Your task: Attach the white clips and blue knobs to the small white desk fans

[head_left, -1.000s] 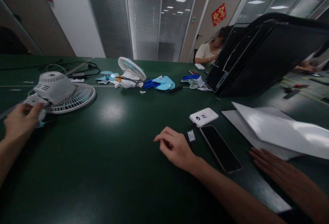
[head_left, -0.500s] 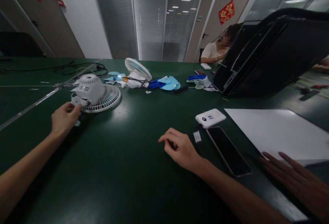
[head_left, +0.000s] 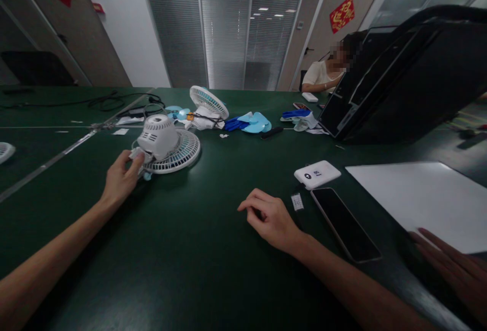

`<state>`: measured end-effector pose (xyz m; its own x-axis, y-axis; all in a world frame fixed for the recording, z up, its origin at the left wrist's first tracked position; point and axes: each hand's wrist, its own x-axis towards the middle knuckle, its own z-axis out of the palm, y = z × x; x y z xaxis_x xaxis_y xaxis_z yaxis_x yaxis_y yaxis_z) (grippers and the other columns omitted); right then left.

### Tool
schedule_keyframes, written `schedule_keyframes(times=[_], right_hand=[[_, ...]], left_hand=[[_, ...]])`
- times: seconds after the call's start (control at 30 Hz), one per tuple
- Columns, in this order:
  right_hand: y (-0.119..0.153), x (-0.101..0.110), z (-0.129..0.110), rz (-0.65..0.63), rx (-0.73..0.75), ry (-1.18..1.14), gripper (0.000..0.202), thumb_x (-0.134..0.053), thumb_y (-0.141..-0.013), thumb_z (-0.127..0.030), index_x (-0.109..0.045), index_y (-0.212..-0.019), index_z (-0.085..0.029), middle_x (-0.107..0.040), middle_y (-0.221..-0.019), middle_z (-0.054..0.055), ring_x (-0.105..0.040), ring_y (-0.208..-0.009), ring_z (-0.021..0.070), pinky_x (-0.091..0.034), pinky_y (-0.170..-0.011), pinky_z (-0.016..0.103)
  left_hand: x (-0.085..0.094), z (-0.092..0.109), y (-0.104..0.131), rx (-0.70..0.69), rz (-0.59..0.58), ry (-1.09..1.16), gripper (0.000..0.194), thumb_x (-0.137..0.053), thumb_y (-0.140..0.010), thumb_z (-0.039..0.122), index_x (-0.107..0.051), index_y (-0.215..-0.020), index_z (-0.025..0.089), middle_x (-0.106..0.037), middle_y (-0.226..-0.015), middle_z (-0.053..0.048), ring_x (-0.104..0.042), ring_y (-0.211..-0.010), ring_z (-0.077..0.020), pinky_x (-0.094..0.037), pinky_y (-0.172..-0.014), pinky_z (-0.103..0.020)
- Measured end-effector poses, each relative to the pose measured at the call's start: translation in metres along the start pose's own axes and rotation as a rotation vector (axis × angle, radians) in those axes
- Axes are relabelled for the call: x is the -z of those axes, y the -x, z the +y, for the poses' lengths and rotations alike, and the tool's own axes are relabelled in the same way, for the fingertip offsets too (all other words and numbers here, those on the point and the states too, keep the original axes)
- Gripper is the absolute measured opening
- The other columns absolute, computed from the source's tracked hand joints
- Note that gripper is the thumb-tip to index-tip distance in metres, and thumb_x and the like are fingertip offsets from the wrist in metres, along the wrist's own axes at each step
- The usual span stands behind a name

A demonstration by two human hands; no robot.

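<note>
My left hand [head_left: 124,174] is closed on the white clip-like base of a small fan [head_left: 159,137], which lies with its grille down on the green table [head_left: 182,250]. A bit of light blue shows just below that base. My right hand [head_left: 270,219] rests on the table with its fingers loosely curled and apart, nothing in them. Just right of it are a black phone [head_left: 345,224] and a white power bank [head_left: 317,174] with a labelled cable [head_left: 297,201].
A second fan [head_left: 208,105], blue blades [head_left: 256,122] and gloves [head_left: 299,115] lie farther back. At the right are a large black case [head_left: 403,82], a white sheet [head_left: 426,199] and another person's hand [head_left: 452,260]. A person [head_left: 323,75] sits across the table.
My left hand has moved the fan to the right, nearer the middle of the table. My right hand has hardly moved. The other person's hand has shifted right.
</note>
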<state>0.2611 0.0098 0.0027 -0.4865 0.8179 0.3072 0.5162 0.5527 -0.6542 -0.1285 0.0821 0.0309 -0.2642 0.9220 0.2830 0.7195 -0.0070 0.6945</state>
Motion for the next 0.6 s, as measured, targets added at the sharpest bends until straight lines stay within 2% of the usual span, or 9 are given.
schedule_keyframes(times=[0.13,0.23,0.33,0.43,0.5,0.6], right_hand=[[-0.001,0.000,-0.001,0.004,0.023,0.016,0.022,-0.052,-0.094,-0.013,-0.067,-0.106,-0.021,-0.063,-0.100,0.001,-0.054,-0.067,0.0070,-0.041,-0.058,0.021],[0.001,-0.001,-0.006,0.006,0.112,0.102,0.026,-0.053,-0.092,-0.012,-0.065,-0.112,-0.021,-0.064,-0.100,0.001,-0.057,-0.070,0.0084,-0.041,-0.059,0.022],[0.007,-0.003,-0.016,-0.004,0.306,0.243,0.031,-0.051,-0.092,-0.012,-0.062,-0.119,-0.021,-0.066,-0.106,0.002,-0.062,-0.081,0.0116,-0.042,-0.061,0.025],[0.014,-0.010,-0.030,-0.038,0.520,0.335,0.029,-0.047,-0.095,-0.012,-0.060,-0.120,-0.019,-0.066,-0.120,0.004,-0.064,-0.095,0.0141,-0.046,-0.067,0.027],[0.018,-0.015,-0.038,-0.078,0.614,0.377,0.024,-0.048,-0.097,-0.017,-0.061,-0.118,-0.019,-0.067,-0.119,0.004,-0.064,-0.088,0.0136,-0.045,-0.064,0.028],[0.021,-0.022,-0.046,-0.130,0.658,0.433,0.020,-0.051,-0.097,-0.024,-0.062,-0.113,-0.019,-0.069,-0.103,0.001,-0.061,-0.076,0.0149,-0.041,-0.056,0.030]], left_hand=[[-0.022,0.025,0.034,-0.065,-0.116,0.129,0.031,-0.050,-0.100,0.047,-0.059,-0.100,0.017,-0.060,-0.087,0.001,-0.058,-0.075,-0.0167,-0.044,-0.061,-0.021],[-0.044,0.047,0.065,-0.100,-0.174,0.201,0.031,-0.050,-0.099,0.048,-0.059,-0.094,0.019,-0.061,-0.085,-0.001,-0.059,-0.072,-0.0183,-0.045,-0.059,-0.025],[-0.065,0.072,0.098,-0.134,-0.210,0.256,0.028,-0.049,-0.100,0.045,-0.062,-0.096,0.020,-0.063,-0.088,-0.002,-0.060,-0.078,-0.0201,-0.047,-0.065,-0.028],[-0.080,0.094,0.127,-0.135,-0.253,0.422,0.022,-0.049,-0.101,0.039,-0.063,-0.103,0.022,-0.064,-0.098,-0.004,-0.061,-0.089,-0.0220,-0.049,-0.075,-0.031],[-0.087,0.107,0.142,-0.111,-0.274,0.494,0.019,-0.050,-0.101,0.036,-0.063,-0.106,0.022,-0.065,-0.102,-0.005,-0.061,-0.094,-0.0226,-0.050,-0.081,-0.032],[-0.093,0.118,0.154,-0.082,-0.304,0.554,0.017,-0.053,-0.100,0.034,-0.063,-0.109,0.024,-0.066,-0.107,-0.005,-0.062,-0.101,-0.0234,-0.050,-0.090,-0.034]])
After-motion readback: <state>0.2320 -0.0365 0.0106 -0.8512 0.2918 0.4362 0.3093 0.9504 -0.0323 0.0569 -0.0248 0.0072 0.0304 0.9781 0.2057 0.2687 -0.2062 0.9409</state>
